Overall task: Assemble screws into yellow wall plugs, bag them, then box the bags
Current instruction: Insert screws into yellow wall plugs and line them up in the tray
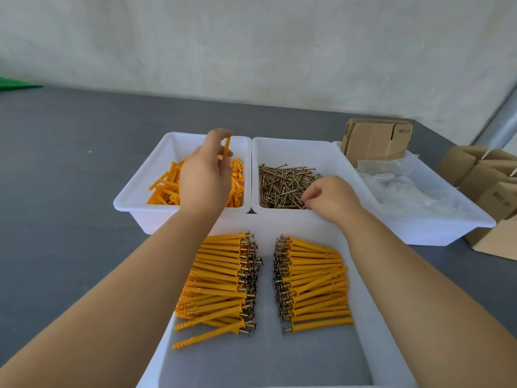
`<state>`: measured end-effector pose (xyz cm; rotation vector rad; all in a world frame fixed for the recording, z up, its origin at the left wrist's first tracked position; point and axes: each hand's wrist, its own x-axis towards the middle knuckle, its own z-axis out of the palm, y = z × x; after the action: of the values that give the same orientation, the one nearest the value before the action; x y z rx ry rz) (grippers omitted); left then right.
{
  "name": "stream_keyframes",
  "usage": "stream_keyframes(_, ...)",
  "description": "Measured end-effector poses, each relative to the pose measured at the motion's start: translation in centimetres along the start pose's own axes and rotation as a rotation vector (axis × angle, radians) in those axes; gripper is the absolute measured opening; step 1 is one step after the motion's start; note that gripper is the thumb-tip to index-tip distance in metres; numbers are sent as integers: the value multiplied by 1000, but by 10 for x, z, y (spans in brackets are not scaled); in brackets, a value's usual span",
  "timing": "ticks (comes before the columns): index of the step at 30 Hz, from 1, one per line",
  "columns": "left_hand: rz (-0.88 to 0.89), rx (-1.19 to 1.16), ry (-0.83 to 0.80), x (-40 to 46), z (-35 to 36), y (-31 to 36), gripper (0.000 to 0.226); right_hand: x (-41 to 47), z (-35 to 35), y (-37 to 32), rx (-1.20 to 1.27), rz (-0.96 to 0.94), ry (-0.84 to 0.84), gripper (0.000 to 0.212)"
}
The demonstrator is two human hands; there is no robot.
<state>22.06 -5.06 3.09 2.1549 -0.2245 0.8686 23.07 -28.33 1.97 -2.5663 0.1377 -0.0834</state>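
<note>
While left hand point(205, 175) pinches one plug point(226, 148), right-hand fingers point(309, 196) curl among screws point(282, 186); grip unclear. Flat cartons point(376, 140) hide the bag tray's point(436, 225) far wall.

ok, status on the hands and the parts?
Left hand pinching one yellow plug above its bin. Right hand picking in the screws. Nothing in the way.

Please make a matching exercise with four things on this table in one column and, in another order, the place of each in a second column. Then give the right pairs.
Things:
1. loose yellow plugs
2. loose screws
3. assembled plugs
4. clear bags

Places:
A. near tray, in two rows
B. far left tray
C. right tray, with flat cardboard
D. middle tray

Pairs: 1-B, 2-D, 3-A, 4-C
</note>
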Motion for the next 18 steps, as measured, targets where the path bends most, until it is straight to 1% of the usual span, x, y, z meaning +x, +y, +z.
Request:
stream_keyframes(2,-9,-95,-1,-2,0,2,36,-5,1,6,220,-49,162,24)
stream_keyframes(3,-26,-138,-14,-4,1,3,39,-6,0,7,344,-59,216,24)
stream_keyframes(5,-51,-198,-59,-9,1,7,45,-8,-2,6,526,-77,284,21)
stream_keyframes(7,-52,-249,-111,-13,2,10,41,-9,-2,2,622,-97,327,18)
stream_keyframes(9,-80,-312,-144,-17,2,12,30,-10,-1,-2,675,-127,368,16)
stream_keyframes(12,-158,-408,-144,-17,1,13,15,-13,-1,-9,706,-203,428,20)
stream_keyframes(15,-203,-439,-146,-17,0,11,12,-15,1,-12,717,-233,384,18)
stream_keyframes(18,-253,-482,-172,-17,-1,9,13,-15,4,-14,562,-300,343,15)
